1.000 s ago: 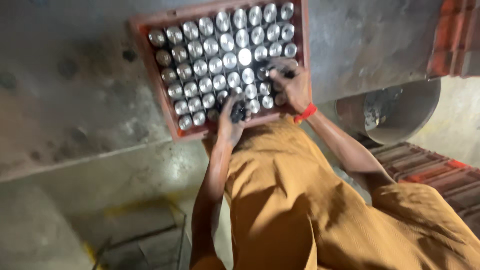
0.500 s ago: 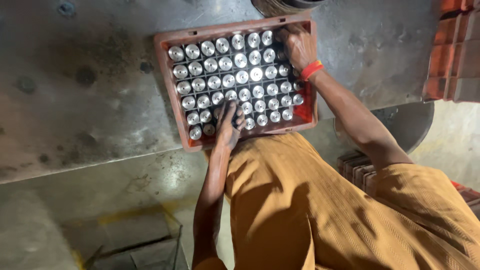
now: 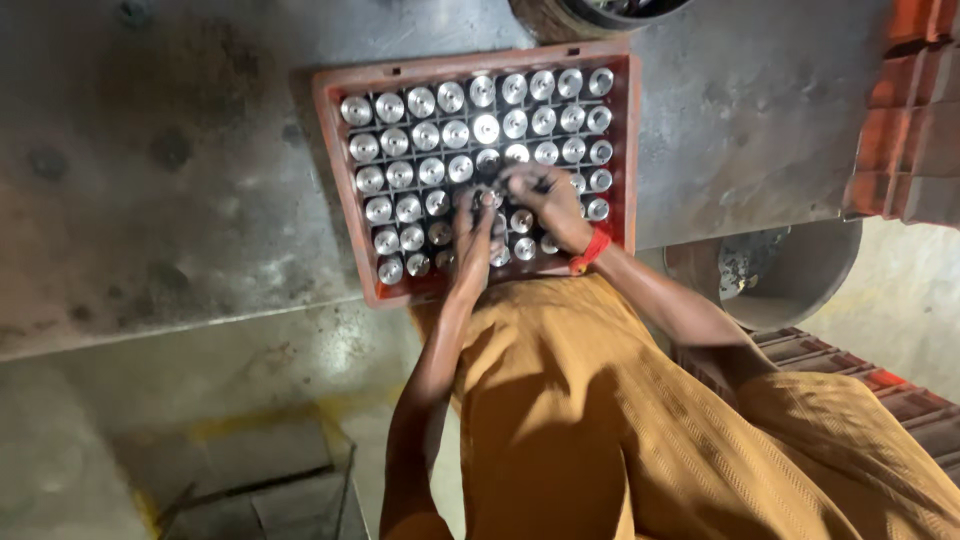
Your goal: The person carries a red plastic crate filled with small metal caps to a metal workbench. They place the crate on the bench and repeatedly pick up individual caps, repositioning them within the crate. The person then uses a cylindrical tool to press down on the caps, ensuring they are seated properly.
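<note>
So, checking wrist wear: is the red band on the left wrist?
No, the red band sits on the wrist of the right hand over the crate.

No packages, labels, signs, screens (anywhere).

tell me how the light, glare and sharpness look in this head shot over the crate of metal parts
Head view: light falls hardest on the red crate, and the shiny round metal parts throw bright glare off their tops; the left hand and right hand meet mid-crate, slightly soft and shadowed; the steel table is dull and mottled; the lower left floor sinks into darkness.
</note>
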Demonstrator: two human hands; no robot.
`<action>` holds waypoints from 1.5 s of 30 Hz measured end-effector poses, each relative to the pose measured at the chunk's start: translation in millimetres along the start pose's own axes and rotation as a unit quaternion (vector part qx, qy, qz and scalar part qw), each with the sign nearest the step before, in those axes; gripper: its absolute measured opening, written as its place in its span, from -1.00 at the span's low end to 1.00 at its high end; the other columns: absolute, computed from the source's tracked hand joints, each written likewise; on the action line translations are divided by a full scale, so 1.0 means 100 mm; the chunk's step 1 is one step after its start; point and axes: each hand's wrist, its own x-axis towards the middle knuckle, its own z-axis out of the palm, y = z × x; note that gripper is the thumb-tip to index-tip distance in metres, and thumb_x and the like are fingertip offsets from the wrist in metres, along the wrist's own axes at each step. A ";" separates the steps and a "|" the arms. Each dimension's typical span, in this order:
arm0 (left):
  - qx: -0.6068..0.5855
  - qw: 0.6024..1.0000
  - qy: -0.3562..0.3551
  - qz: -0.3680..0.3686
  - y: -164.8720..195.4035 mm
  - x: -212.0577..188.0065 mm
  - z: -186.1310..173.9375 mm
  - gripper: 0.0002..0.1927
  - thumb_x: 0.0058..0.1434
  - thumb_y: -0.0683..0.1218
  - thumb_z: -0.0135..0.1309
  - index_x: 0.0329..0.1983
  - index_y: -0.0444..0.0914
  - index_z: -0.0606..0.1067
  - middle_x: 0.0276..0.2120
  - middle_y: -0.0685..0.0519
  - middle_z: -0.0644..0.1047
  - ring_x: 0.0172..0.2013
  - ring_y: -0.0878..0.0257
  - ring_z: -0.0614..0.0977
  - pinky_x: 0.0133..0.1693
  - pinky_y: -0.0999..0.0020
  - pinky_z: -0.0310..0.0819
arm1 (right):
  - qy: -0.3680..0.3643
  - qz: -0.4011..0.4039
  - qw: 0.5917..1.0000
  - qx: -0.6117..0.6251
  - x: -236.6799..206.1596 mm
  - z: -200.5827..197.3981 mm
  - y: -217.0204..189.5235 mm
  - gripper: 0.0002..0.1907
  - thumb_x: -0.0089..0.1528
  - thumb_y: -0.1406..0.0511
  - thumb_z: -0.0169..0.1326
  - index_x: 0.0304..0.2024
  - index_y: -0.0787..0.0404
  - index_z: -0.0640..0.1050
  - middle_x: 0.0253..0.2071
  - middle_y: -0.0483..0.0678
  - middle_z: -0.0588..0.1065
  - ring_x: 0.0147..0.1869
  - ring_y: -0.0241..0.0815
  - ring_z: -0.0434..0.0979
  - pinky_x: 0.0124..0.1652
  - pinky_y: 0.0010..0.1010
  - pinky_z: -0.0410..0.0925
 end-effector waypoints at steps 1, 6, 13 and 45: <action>-0.038 0.999 -0.007 0.019 -0.02 0.03 -0.05 -0.71 0.45 0.05 0.07 0.13 -0.13 0.41 -0.53 0.26 0.27 -0.61 0.50 0.23 -0.60 0.58 0.04 | 0.047 0.030 0.998 0.042 0.08 -0.07 -0.04 -0.80 0.42 0.24 0.14 -0.06 0.25 0.62 -0.18 -0.11 0.61 -0.14 -0.36 0.56 -0.14 -0.51 0.41; -0.176 0.984 0.018 0.025 -0.05 0.08 -0.34 -0.77 0.42 0.05 0.01 -0.08 -0.19 0.46 -0.48 0.18 0.39 -0.52 0.39 0.40 -0.52 0.50 0.21 | 0.117 -0.266 0.829 -0.477 0.74 -0.68 -0.18 -0.79 0.26 0.43 0.22 -0.04 0.24 0.66 -0.12 0.07 0.60 -0.01 0.07 0.54 0.01 -0.17 0.38; -0.179 0.983 0.017 0.046 -0.05 0.05 -0.36 -0.79 0.48 0.07 0.01 -0.09 -0.15 0.37 -0.47 0.17 0.37 -0.51 0.37 0.39 -0.52 0.50 0.16 | 0.029 -0.270 0.757 -0.594 0.99 -0.76 -0.15 -0.75 0.16 0.45 0.19 -0.11 0.15 0.66 -0.14 0.03 0.56 0.08 0.09 0.47 0.06 -0.09 0.37; -0.013 0.998 -0.041 0.040 0.55 -0.31 -0.49 -0.58 0.44 0.10 -0.03 0.28 -0.15 0.38 -0.47 0.19 0.39 -0.58 0.51 0.28 -0.59 0.61 0.03 | 0.058 -0.229 0.830 -0.506 0.63 -0.12 -0.32 -0.63 0.38 0.29 0.25 0.21 0.23 0.57 -0.16 0.02 0.59 -0.08 -0.03 0.55 0.01 -0.12 0.41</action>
